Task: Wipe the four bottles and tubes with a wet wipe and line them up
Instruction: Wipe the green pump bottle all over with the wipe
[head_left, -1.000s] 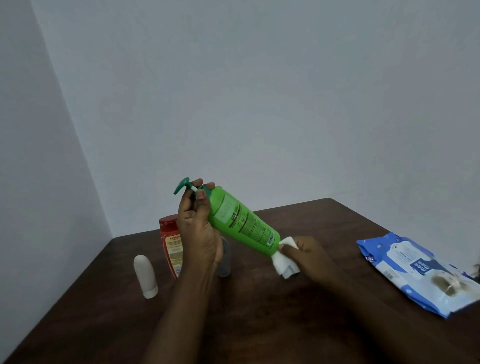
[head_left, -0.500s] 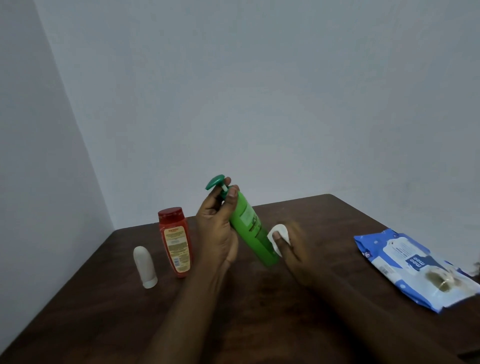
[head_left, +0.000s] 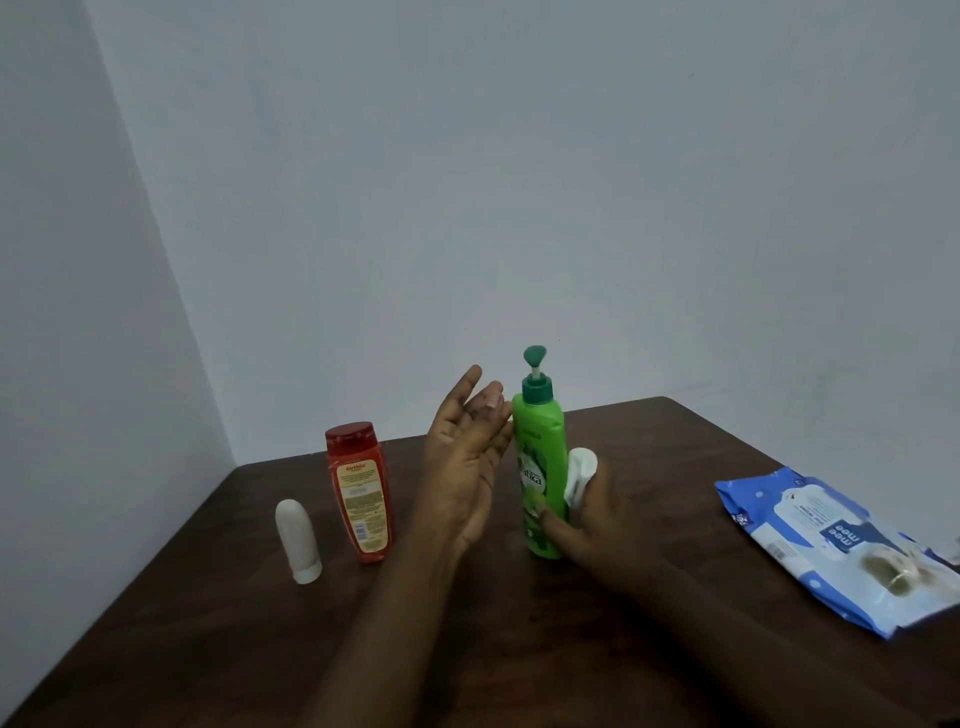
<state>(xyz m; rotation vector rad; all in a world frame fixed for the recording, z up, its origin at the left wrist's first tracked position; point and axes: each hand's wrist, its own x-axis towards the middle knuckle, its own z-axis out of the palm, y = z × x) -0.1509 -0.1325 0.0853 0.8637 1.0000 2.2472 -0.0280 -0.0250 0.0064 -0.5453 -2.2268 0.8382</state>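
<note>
Gripping hand: right hand (head_left: 587, 525) curled round the green pump bottle (head_left: 540, 457) low down, thumb across its front, wet wipe (head_left: 579, 475) pressed against its right side.
Free hand: left hand (head_left: 462, 462) was spread, fingers straight, just beside the bottle's shoulder; contact unclear.
Bottle: stood upright on the table (head_left: 519, 649).
Left side: red bottle (head_left: 361, 493) and white tube (head_left: 297, 535) stood upright.
Right side: wipes pack (head_left: 831, 540) lay flat.

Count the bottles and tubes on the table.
3. A white tube stands far left, a red bottle beside it, and a green pump bottle in the middle, gripped by the right hand. Another may be hidden behind the left hand.
</note>
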